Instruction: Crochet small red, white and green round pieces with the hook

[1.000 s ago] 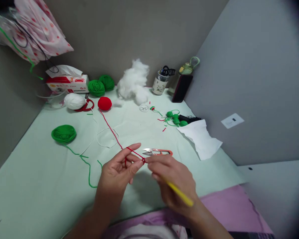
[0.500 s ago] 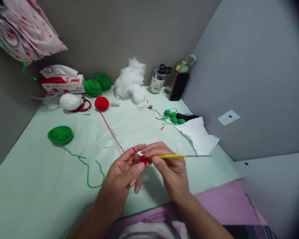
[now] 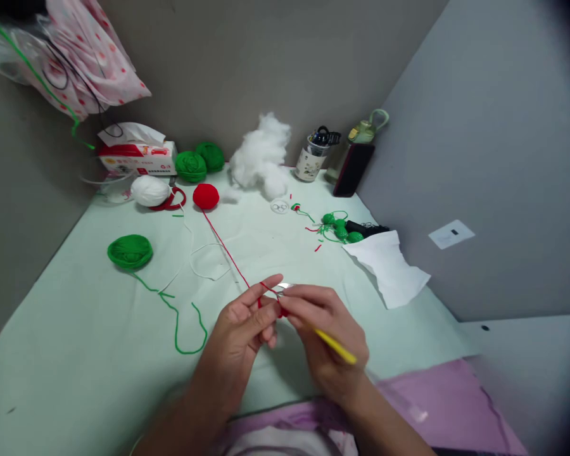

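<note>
Left hand (image 3: 240,330) pinching red stitching (image 3: 283,311), right hand (image 3: 333,320) clamping yellow hook (image 3: 337,346); red yarn (image 3: 226,249), if slackening, possibly letting stitching slip.

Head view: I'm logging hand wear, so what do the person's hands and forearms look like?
The left hand and right hand wear no gloves or visible rings. The left forearm and right forearm show no sleeve; a pale edge beside the left one is unclear.

1 yellow hook (image 3: 335,346) slants beside red crochet (image 3: 284,311).
</note>
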The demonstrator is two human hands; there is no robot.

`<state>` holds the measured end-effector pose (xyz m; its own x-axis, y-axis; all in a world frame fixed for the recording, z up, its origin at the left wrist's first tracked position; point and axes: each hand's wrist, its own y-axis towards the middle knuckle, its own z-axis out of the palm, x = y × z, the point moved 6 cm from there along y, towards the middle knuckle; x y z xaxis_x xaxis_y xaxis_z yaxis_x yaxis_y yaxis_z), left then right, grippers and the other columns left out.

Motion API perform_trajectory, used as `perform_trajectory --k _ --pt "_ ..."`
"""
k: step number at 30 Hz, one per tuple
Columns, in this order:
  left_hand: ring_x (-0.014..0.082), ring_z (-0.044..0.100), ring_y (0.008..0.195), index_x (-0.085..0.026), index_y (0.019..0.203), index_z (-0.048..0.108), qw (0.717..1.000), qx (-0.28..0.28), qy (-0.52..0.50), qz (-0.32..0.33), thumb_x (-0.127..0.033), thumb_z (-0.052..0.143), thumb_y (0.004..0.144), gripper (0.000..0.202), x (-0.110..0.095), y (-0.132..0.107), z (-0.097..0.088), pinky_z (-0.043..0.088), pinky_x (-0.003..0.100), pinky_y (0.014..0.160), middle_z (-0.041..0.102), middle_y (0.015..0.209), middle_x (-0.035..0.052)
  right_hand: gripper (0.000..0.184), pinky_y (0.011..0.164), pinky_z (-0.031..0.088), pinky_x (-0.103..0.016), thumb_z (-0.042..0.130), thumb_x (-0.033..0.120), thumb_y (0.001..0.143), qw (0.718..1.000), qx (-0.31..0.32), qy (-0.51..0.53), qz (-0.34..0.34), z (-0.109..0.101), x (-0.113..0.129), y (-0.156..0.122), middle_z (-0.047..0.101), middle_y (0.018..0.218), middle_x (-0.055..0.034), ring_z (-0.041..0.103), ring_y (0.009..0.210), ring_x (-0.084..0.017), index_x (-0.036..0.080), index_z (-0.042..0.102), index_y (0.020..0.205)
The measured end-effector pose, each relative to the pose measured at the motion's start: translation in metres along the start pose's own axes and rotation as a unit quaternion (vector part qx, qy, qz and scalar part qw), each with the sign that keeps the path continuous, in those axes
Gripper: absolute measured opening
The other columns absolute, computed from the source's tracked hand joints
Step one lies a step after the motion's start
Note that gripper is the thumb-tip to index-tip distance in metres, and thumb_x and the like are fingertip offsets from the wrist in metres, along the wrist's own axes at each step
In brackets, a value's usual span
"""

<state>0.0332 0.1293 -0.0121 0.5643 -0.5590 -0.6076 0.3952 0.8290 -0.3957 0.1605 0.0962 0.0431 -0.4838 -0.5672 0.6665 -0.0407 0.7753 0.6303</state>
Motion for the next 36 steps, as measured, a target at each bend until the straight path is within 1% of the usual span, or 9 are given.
perform_trajectory --k 5,10,18,23,25,27,31,33,36 --pt "0.0027 0.041 0.054 -0.017 0.115 0.083 1.0 -0.015 -0.018 0.007 -0.023 0.092 0.077 0.04 -0.007 0.001 -0.004 0.037 0.015 0.052 0.057 0.071 -0.0048 0.022 0.071 0.059 -0.033 0.062 0.018 0.103 0.967 -0.086 0.193 0.139 -0.009 -0.017 0.003 0.076 0.092 -0.004 0.07 0.079 -0.017 0.028 0.081 0.108" --pt "0.0046 0.042 0.056 -0.018 0.107 0.085 0.999 -0.019 0.015 0.026 -0.026 0.091 0.076 0.032 -0.008 -0.001 -0.004 0.039 0.017 0.053 0.058 0.071 -0.0032 0.016 0.059 0.06 -0.03 0.068 0.031 0.1 0.925 -0.101 0.304 0.204 -0.008 -0.028 0.005 0.075 0.087 -0.005 0.069 0.064 -0.015 0.024 0.082 0.097" --pt "0.0097 0.051 0.063 -0.021 0.115 0.082 0.989 -0.029 0.111 0.09 -0.031 0.089 0.079 0.038 -0.011 -0.002 0.0 0.042 0.021 0.056 0.066 0.08 0.0006 0.02 0.075 0.062 -0.034 0.064 0.02 0.102 0.983 -0.038 0.145 0.108 0.0 -0.011 0.009 0.08 0.096 -0.0058 0.074 0.086 -0.02 0.028 0.08 0.11" --pt "0.004 0.038 0.053 -0.019 0.123 0.079 0.999 0.004 0.032 0.017 -0.035 0.092 0.077 0.05 0.0 0.002 -0.001 0.034 0.017 0.05 0.058 0.072 -0.0039 0.044 0.09 0.063 -0.039 0.065 0.009 0.098 0.998 0.012 -0.049 -0.035 0.003 0.006 0.0 0.078 0.117 -0.0082 0.075 0.106 -0.024 0.034 0.074 0.132" --pt "0.0019 0.033 0.051 -0.017 0.117 0.081 1.0 0.009 -0.011 -0.023 -0.031 0.093 0.076 0.046 0.003 0.003 -0.003 0.031 0.015 0.048 0.056 0.072 -0.0047 0.04 0.087 0.062 -0.038 0.063 0.009 0.098 1.0 -0.015 -0.012 -0.009 -0.002 0.001 0.0 0.078 0.11 -0.0074 0.075 0.1 -0.023 0.033 0.076 0.129" --pt "0.001 0.03 0.05 -0.016 0.113 0.083 0.999 0.002 -0.034 -0.034 -0.026 0.094 0.074 0.042 0.001 0.004 -0.004 0.029 0.014 0.047 0.051 0.07 -0.0063 0.029 0.078 0.061 -0.035 0.064 0.013 0.1 0.993 -0.058 0.082 0.067 -0.009 -0.01 0.002 0.077 0.098 -0.0056 0.073 0.087 -0.02 0.031 0.08 0.116" --pt "0.0042 0.044 0.056 -0.018 0.109 0.084 1.0 -0.004 0.002 0.011 -0.023 0.092 0.075 0.035 -0.006 0.003 -0.001 0.038 0.016 0.052 0.061 0.075 -0.0024 0.016 0.057 0.055 -0.028 0.067 0.03 0.101 0.93 -0.086 0.296 0.201 -0.003 -0.029 0.005 0.073 0.086 -0.0029 0.064 0.063 -0.014 0.029 0.083 0.098" --pt "0.0104 0.059 0.07 -0.02 0.111 0.083 0.998 0.004 0.04 0.039 -0.024 0.09 0.078 0.034 -0.007 0.002 0.003 0.048 0.02 0.065 0.068 0.082 0.001 0.014 0.06 0.058 -0.029 0.07 0.032 0.099 0.927 -0.069 0.304 0.208 0.004 -0.029 0.008 0.074 0.088 -0.0035 0.067 0.068 -0.015 0.029 0.083 0.097" --pt "0.0169 0.068 0.088 -0.021 0.113 0.08 0.995 0.006 0.077 0.064 -0.026 0.088 0.08 0.034 -0.007 0.001 0.005 0.053 0.028 0.088 0.074 0.086 0.0029 0.013 0.072 0.06 -0.032 0.072 0.03 0.097 0.955 -0.06 0.227 0.179 0.008 -0.023 0.01 0.076 0.09 -0.0049 0.07 0.086 -0.02 0.031 0.085 0.1"
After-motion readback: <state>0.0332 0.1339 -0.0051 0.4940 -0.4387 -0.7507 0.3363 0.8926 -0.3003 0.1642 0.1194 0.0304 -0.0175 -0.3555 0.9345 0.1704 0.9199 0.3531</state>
